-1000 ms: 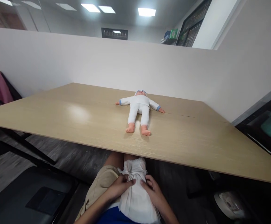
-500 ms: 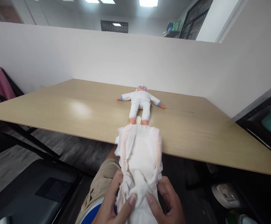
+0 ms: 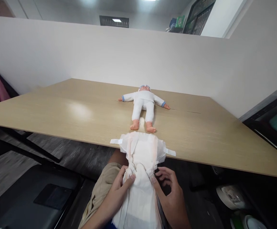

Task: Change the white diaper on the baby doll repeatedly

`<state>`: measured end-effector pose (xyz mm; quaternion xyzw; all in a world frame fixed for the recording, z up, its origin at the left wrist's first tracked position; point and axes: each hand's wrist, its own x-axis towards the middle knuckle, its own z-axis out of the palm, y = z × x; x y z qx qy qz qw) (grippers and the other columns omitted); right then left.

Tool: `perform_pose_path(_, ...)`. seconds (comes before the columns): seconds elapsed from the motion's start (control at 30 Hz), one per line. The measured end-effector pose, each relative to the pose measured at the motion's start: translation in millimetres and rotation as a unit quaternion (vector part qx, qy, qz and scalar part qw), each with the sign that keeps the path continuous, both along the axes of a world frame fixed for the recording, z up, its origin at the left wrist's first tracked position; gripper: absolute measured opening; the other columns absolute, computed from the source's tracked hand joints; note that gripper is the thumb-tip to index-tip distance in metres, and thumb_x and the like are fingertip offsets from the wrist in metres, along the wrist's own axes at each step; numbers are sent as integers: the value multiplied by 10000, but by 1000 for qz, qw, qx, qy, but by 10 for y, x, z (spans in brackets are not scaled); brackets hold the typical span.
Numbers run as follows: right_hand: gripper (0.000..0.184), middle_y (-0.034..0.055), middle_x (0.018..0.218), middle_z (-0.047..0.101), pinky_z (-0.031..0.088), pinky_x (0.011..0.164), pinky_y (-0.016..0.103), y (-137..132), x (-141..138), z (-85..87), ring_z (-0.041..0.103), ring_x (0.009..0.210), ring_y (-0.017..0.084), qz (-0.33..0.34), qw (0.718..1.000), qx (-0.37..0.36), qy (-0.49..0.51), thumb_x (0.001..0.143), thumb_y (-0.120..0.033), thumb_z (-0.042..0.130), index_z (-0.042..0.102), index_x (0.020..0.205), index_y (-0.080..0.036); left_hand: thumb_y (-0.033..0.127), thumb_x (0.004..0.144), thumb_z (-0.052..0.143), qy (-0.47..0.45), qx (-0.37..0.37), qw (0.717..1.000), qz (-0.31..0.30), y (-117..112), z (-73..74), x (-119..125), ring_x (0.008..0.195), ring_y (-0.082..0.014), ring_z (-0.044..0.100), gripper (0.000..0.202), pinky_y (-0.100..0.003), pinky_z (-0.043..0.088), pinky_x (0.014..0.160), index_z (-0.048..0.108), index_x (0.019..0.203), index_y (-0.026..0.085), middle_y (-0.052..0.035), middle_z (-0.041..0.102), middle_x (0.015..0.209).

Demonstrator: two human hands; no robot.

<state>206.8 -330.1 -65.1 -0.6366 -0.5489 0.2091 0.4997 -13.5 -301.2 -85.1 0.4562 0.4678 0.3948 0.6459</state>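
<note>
An unfolded white disposable diaper (image 3: 142, 152) stretches from the table's front edge down over my lap, its inner side up and its two tape tabs sticking out sideways. My left hand (image 3: 120, 187) is closed on the diaper's left edge at the narrow middle, thumb on top. At the opposite edge my right hand (image 3: 169, 190) has its thumb against the diaper and its fingers curled close to the side. A baby doll (image 3: 143, 105) in white clothes with blue cuffs lies on its back on the table, arms spread, bare feet just beyond the diaper.
The wooden table (image 3: 57, 111) backs onto a low white wall (image 3: 105, 57). A black chair (image 3: 16, 190) with a dark phone-like slab (image 3: 53, 196) on its seat stands at my left. Low on the right are white round items (image 3: 231, 195). A dark-framed object (image 3: 272, 121) borders the table's right side.
Both hands have slid a little up the diaper's edges. Its far end has spread, and both tape tabs now stick out. The doll's feet have come into full view.
</note>
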Motion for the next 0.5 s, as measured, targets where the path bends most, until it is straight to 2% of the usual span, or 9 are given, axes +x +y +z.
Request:
perform_pose_path(0.07,336,98,1099,803,646,802,397,60,13,115,754,941,265,-20,995,61,-73,1010,-499,792,726,1214,-240,728,981,725,-11,-20,1000,4,-18,14,4,1137,-293,730,488,-394,609,1028,623,1157,284,-37,759,1148)
perform_pose_path(0.17,211,94,1236,789,636,996,462,288,-34,342,737,1140,280,35,979,117,-165,1084,-393,710,728,1252,-266,746,962,739,-25,-38,999,4,-33,67,13,1141,-301,733,597,-414,606,1013,528,1296,299,-44,752,1193)
perform_pose_path(0.27,357,128,1481,740,538,1231,556,655,-127,470,638,1448,325,123,955,112,-246,1127,-390,637,698,1448,-248,752,965,729,-11,-32,999,-9,-26,145,-14,1191,-306,732,670,-436,591,1055,416,1370,319,-62,734,1275)
perform_pose_path(0.33,520,159,1664,635,454,1323,611,912,-187,443,519,1607,359,173,936,74,-297,1140,-442,604,621,1604,-207,736,1000,693,16,-20,999,-40,-9,222,-79,1292,-303,711,674,-449,552,1145,368,1430,332,-86,722,1373)
perform_pose_path(0.4,620,177,1768,528,392,1368,639,1119,-229,354,435,1683,371,204,918,26,-338,1151,-473,570,548,1691,-168,714,1049,638,52,-4,994,-93,22,328,-189,1402,-292,672,652,-460,486,1242,347,1499,343,-108,705,1470)
perform_pose_path(0.43,647,180,1796,487,370,1382,640,1193,-242,302,412,1700,368,212,911,6,-354,1156,-475,555,520,1717,-154,704,1067,617,79,11,989,-123,47,390,-257,1424,-288,662,633,-461,466,1263,360,1518,342,-111,707,1486)
perform_pose_path(0.5,673,175,1830,430,333,1405,629,1279,-255,216,380,1722,351,211,903,-13,-375,1166,-471,525,471,1754,-148,694,1091,582,159,54,972,-165,126,526,-410,1347,-289,704,559,-450,497,1214,466,1491,321,-99,754,1411)
